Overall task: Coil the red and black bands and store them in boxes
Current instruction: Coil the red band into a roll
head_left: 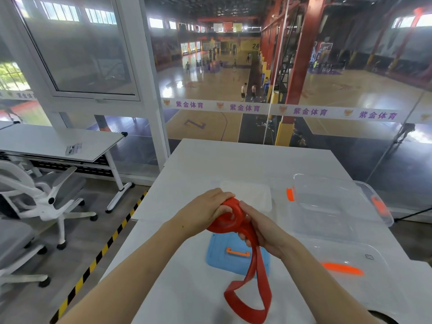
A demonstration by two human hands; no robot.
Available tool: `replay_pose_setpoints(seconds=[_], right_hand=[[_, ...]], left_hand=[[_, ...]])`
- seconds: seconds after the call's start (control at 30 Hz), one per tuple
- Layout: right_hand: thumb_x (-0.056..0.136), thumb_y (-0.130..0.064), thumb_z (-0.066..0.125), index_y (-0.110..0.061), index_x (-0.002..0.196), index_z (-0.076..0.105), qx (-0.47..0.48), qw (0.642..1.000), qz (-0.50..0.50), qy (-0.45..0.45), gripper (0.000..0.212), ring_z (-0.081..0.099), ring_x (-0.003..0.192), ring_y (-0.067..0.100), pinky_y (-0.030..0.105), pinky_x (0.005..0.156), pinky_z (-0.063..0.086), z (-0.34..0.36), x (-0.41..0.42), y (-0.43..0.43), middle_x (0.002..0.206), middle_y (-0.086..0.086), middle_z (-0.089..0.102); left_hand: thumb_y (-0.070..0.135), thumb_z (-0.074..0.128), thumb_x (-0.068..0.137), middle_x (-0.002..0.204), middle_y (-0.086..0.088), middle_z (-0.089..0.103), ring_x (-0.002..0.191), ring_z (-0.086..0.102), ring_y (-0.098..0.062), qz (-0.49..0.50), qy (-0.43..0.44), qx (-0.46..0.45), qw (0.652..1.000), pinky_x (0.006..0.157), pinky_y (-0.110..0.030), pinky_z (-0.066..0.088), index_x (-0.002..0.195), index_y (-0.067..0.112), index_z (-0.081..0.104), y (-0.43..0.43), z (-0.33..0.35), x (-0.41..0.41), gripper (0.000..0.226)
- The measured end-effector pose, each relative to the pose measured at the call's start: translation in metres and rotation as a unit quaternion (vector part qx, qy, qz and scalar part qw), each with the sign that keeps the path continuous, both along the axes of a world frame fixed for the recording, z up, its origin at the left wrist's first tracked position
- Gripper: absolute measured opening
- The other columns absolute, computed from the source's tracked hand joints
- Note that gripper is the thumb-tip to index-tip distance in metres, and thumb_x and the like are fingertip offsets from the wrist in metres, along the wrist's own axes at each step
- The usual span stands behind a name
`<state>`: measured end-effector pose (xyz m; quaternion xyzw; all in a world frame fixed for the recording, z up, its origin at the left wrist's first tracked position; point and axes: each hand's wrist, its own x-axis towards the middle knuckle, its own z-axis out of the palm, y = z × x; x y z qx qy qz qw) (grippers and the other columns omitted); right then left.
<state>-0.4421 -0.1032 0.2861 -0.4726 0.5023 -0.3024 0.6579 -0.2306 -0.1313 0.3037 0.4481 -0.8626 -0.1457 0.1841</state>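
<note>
A white desk (pixel 245 157) is set against a glass wall, through which a basketball court (pixel 210 90) with wooden flooring is seen below. To the left, a 2nd desk (pixel 58 139) and a white office chair (pixel 35 195) are placed, and yellow-and-black striped tape (pixel 105 249) is laid along the floor. On the desk, a blue lid (pixel 217 253) with an orange handle is lying flat beneath the hands, a frosted lid (pixel 252 192) is lying farther back, and a clear box (pixel 332 195) with orange latches is standing to the right, with a 2nd clear container (pixel 339 251) nearer the right edge. Both forearms are extended over the middle of the desk. The red band (pixel 252 288) is held above the blue lid: its coiled part is gripped by the left hand (pixel 205 210), with the fingers curled over the top, while the strap just below the coil is pinched by the right hand (pixel 261 232). The uncoiled remainder is left hanging in a loop onto the desk near the front edge.
</note>
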Motion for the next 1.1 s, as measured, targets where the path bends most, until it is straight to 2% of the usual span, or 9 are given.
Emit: replay_pose_setpoints(seconds=[0.1,0.2,0.27,0.37,0.47,0.63,0.77,0.87,1.1], right_hand=[[0.098,-0.065,0.052,-0.004,0.112,0.074,-0.003,1.0,-0.014,-0.02,0.066,0.055,0.056,0.015,0.026,0.053,0.049,-0.002,-0.001,0.002,0.07,0.009,0.064],[0.099,-0.06,0.052,0.0,0.117,0.071,0.0,0.999,-0.03,-0.03,0.065,0.054,0.054,0.015,0.026,0.053,0.049,-0.006,-0.001,0.002,0.066,0.01,0.059],[0.1,-0.058,0.05,0.001,0.114,0.07,0.006,0.997,-0.042,-0.058,0.065,0.054,0.052,0.016,0.026,0.051,0.048,-0.007,-0.001,0.001,0.064,0.01,0.057],[0.094,-0.06,0.05,-0.003,0.097,0.071,0.029,0.991,-0.055,-0.118,0.061,0.052,0.052,0.018,0.028,0.051,0.046,-0.006,-0.001,0.0,0.064,0.012,0.056],[0.095,-0.062,0.049,-0.005,0.088,0.074,0.037,0.987,-0.05,-0.149,0.063,0.051,0.053,0.02,0.03,0.053,0.045,-0.006,-0.001,-0.002,0.065,0.014,0.056],[0.088,-0.064,0.053,-0.003,0.087,0.074,0.043,0.986,-0.025,-0.159,0.064,0.053,0.056,0.022,0.031,0.055,0.048,-0.008,-0.001,-0.004,0.069,0.016,0.058],[0.094,-0.067,0.047,0.001,0.095,0.073,0.052,0.985,0.002,-0.162,0.073,0.054,0.059,0.026,0.035,0.059,0.05,-0.011,-0.004,-0.006,0.075,0.019,0.061],[0.096,-0.072,0.041,0.003,0.101,0.076,0.059,0.985,0.045,-0.154,0.083,0.064,0.071,0.035,0.042,0.075,0.056,-0.014,-0.008,-0.007,0.088,0.024,0.069],[0.085,-0.088,0.038,0.004,0.112,0.075,0.07,0.981,0.099,-0.152,0.102,0.073,0.091,0.041,0.059,0.105,0.05,-0.025,-0.016,-0.013,0.106,0.03,0.072]], left_hand=[[0.042,0.05,0.104,0.13,0.013,0.056,0.113,0.051,-0.003,0.017,0.049,0.021,0.998,0.098,-0.016,0.041,0.141,0.032,0.047,0.001,-0.003,-0.001,0.039],[0.037,0.066,0.096,0.132,0.022,0.058,0.12,0.055,-0.002,0.06,0.185,0.052,0.979,0.096,-0.014,0.043,0.133,0.037,0.045,0.004,-0.009,-0.002,0.043],[0.037,0.067,0.096,0.139,0.018,0.054,0.127,0.052,0.0,0.11,0.323,0.07,0.937,0.103,-0.017,0.043,0.136,0.035,0.043,0.011,-0.017,-0.004,0.047],[0.055,0.06,0.094,0.143,0.005,0.057,0.129,0.056,-0.007,0.162,0.487,0.207,0.833,0.113,-0.033,0.044,0.14,0.031,0.043,0.025,-0.038,-0.012,0.054],[0.045,0.055,0.102,0.133,-0.006,0.068,0.128,0.063,-0.021,0.126,0.537,0.291,0.782,0.116,-0.047,0.042,0.139,0.018,0.054,0.036,-0.054,-0.022,0.046],[0.037,0.051,0.1,0.13,-0.014,0.07,0.126,0.064,-0.029,0.127,0.633,0.32,0.693,0.111,-0.044,0.046,0.136,0.011,0.057,0.038,-0.04,-0.032,0.045],[0.032,0.054,0.104,0.13,-0.024,0.067,0.123,0.065,-0.035,0.14,0.648,0.309,0.682,0.11,-0.048,0.049,0.137,0.003,0.056,0.031,-0.039,-0.032,0.044],[0.031,0.058,0.101,0.126,-0.03,0.066,0.112,0.068,-0.037,0.135,0.665,0.29,0.675,0.097,-0.044,0.056,0.131,-0.005,0.057,0.026,-0.031,-0.032,0.047],[0.027,0.061,0.096,0.12,-0.02,0.068,0.111,0.066,-0.033,0.101,0.651,0.263,0.705,0.093,-0.045,0.058,0.132,0.001,0.059,0.016,-0.017,-0.027,0.045]])
